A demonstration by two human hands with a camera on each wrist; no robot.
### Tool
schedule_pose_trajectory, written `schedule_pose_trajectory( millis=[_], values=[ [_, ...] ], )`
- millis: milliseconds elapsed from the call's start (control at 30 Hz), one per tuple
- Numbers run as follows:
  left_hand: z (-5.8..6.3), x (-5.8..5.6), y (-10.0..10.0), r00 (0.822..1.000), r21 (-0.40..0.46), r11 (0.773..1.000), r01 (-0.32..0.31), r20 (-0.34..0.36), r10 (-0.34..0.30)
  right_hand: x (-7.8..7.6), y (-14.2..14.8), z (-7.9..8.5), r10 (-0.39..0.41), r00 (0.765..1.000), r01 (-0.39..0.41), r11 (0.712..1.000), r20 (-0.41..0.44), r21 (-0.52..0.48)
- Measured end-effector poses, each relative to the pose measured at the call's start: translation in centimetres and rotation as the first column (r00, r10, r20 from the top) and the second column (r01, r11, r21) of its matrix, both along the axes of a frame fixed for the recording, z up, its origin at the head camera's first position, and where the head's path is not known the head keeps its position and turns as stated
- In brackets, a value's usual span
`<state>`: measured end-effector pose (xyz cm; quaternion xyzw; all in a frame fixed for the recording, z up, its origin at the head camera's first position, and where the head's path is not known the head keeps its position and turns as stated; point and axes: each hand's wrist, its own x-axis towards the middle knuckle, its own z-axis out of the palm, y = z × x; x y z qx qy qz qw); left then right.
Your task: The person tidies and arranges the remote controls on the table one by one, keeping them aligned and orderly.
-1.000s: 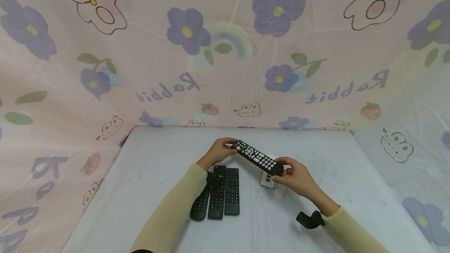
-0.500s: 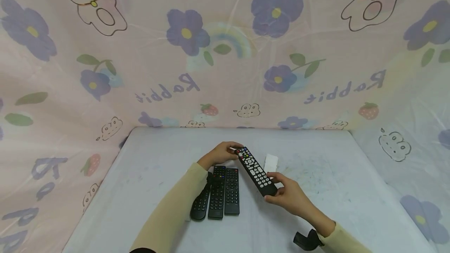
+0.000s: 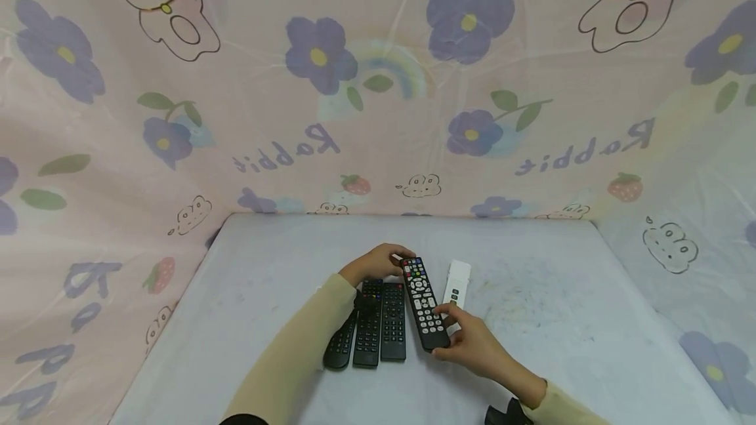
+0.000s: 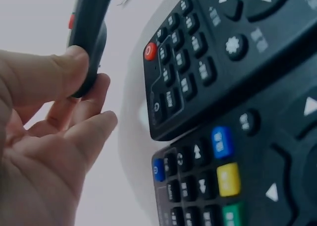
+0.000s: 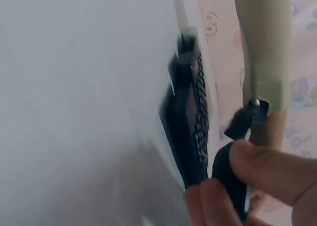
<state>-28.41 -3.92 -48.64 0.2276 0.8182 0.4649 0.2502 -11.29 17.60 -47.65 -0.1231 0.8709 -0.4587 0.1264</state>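
A black remote control (image 3: 420, 294) with white buttons is held between both hands, slightly tilted, its buttons facing up. My left hand (image 3: 378, 263) pinches its far end; in the left wrist view the thumb (image 4: 74, 62) lies against one face and fingers are behind. At the near end my right hand (image 3: 475, 347) grips it, thumb and fingers on opposite sides in the right wrist view. Just left of it, a black remote with a red button (image 3: 393, 326) lies beside a longer one with coloured buttons (image 3: 367, 333). A third black remote (image 3: 339, 346) is partly covered by the left sleeve.
A white remote (image 3: 458, 281) lies right of the held one, partly hidden by the right hand. White cloth covers the table (image 3: 555, 320). A printed curtain (image 3: 378, 136) rises behind and at both sides. Black wrist cameras (image 3: 506, 413) sit on both wrists.
The held remote has swung from a slant to nearly lengthwise. Its near end, with the right hand, has come left and nearer; the left hand has shifted slightly right and nearer. The white remote shows more.
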Motion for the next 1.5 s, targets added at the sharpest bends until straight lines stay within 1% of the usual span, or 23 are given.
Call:
schedule_pose_trajectory(
  millis=[133,200,367,433,533,767,967,1067,1233,1367,1500],
  values=[
    [-0.1,0.0,0.2,1.000,-0.055,0.998,0.020,-0.021,-0.022,0.1,-0.3,-0.6,-0.013,1.000,0.013,0.999,0.012,0.038],
    [-0.3,0.0,0.4,1.000,-0.060,0.998,0.020,-0.020,-0.021,0.1,-0.4,-0.8,-0.017,1.000,0.017,0.998,0.003,0.055],
    [-0.8,0.0,0.8,1.000,-0.070,0.998,-0.004,-0.017,0.003,0.3,-0.8,-1.2,-0.027,0.999,0.029,0.996,-0.023,0.090],
    [-0.9,0.1,0.8,0.999,-0.093,0.996,-0.010,-0.033,0.007,0.3,-1.0,-1.3,-0.030,0.999,0.032,0.994,-0.022,0.100],
    [-0.8,0.2,0.9,0.999,-0.122,0.992,-0.010,-0.050,0.003,0.4,-1.2,-1.4,-0.030,0.999,0.031,0.994,-0.016,0.101],
    [-0.6,0.4,1.0,0.997,-0.184,0.983,-0.013,-0.079,-0.002,0.5,-1.9,-1.7,0.002,1.000,0.000,0.996,-0.026,0.091],
    [-1.0,0.4,1.4,0.997,-0.204,0.979,-0.011,-0.077,-0.005,0.7,-2.3,-1.7,-0.027,0.999,0.031,0.992,-0.027,0.126],
    [-1.0,0.4,1.6,0.997,-0.213,0.977,-0.007,-0.079,-0.010,0.6,-2.4,-1.8,-0.028,0.999,0.034,0.989,-0.038,0.147],
    [-1.0,0.5,1.7,0.998,-0.210,0.978,-0.009,-0.055,-0.003,0.2,-2.2,-1.8,-0.011,0.999,0.017,0.991,-0.046,0.131],
    [-0.9,0.5,1.5,0.998,-0.216,0.976,-0.007,-0.062,-0.007,-0.1,-2.1,-1.8,0.008,0.999,-0.004,0.994,-0.042,0.111],
    [-0.8,0.5,1.1,0.997,-0.229,0.973,0.001,-0.078,-0.019,-0.1,-2.0,-1.8,0.014,0.999,-0.009,0.993,-0.050,0.115]
  ],
)
